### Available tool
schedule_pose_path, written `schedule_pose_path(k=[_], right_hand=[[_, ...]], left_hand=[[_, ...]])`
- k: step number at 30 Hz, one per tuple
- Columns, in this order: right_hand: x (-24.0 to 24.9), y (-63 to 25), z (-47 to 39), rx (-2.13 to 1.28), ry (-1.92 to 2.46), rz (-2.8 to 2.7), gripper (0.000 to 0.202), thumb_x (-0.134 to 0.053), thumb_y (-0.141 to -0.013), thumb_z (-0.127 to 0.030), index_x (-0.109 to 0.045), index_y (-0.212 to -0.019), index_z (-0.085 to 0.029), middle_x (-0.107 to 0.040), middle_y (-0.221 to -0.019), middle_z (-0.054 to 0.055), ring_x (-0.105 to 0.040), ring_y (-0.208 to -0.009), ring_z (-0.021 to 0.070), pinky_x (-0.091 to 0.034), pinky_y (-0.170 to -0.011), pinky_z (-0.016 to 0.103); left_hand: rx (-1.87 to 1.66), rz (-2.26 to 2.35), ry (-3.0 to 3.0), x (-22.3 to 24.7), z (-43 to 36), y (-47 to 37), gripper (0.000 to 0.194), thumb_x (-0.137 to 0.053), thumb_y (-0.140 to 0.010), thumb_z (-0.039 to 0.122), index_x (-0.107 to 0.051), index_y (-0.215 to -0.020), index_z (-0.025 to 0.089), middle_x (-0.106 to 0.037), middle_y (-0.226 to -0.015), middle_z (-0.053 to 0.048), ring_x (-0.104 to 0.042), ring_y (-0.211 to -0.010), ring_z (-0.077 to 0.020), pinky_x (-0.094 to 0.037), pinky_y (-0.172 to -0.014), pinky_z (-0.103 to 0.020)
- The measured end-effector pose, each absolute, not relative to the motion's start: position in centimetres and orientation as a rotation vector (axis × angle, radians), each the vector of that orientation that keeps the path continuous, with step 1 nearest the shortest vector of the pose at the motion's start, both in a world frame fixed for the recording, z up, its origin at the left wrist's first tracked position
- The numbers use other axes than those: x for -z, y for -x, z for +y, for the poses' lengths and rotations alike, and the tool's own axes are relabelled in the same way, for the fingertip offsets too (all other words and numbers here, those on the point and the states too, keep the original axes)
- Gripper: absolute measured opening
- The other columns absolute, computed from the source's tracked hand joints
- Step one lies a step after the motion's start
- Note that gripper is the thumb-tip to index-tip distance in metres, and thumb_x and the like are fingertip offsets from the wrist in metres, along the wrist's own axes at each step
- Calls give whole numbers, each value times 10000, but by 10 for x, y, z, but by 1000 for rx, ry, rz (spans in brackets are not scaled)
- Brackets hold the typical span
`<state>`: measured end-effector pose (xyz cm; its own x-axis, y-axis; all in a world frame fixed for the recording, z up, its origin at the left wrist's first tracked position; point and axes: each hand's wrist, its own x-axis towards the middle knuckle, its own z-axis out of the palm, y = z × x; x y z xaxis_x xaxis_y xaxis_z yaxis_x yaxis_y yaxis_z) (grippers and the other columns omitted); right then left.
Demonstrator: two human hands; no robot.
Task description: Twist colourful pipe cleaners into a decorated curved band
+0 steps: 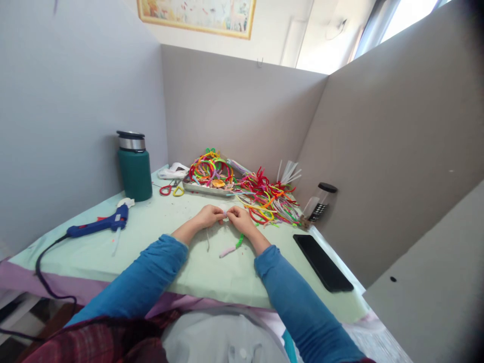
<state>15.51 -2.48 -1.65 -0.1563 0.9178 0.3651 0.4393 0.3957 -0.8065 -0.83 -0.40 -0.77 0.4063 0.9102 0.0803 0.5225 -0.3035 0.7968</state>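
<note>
My left hand (209, 216) and my right hand (241, 220) meet over the middle of the table, fingertips pinched close together. Between them shows a small pale lilac bit of pipe cleaner (225, 214), mostly hidden by the fingers. A thin greyish pipe cleaner end (207, 241) hangs below my left hand; whether it belongs to the same piece I cannot tell. Just under my right hand lies a twisted pipe cleaner piece (228, 251), pink at one end and green at the other.
Behind the hands are a metal tray (207, 190) of colourful pipe cleaners and a loose pipe cleaner heap (264, 194). Scissors (172, 190), a green bottle (135, 169) and a corded blue glue gun (100, 223) sit left. A black phone (323, 263) and clear bottle (319, 202) are right.
</note>
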Motion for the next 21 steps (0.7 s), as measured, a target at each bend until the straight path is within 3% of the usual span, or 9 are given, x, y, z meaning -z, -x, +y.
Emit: schedule_pose_path(k=[21], right_hand=[[15,-154,-26,-678,1193,-1775,100,-474,-713,-225,-554,-715,-164,-525,-562,-36,-466,-540,98,-357,-547,215]], left_hand=[[-702,1222,-1931,4,-8,6,347,-529,-743,438,-634,-708,109,-399,-358,54,-317,-313,-65,-222,-360,-207]])
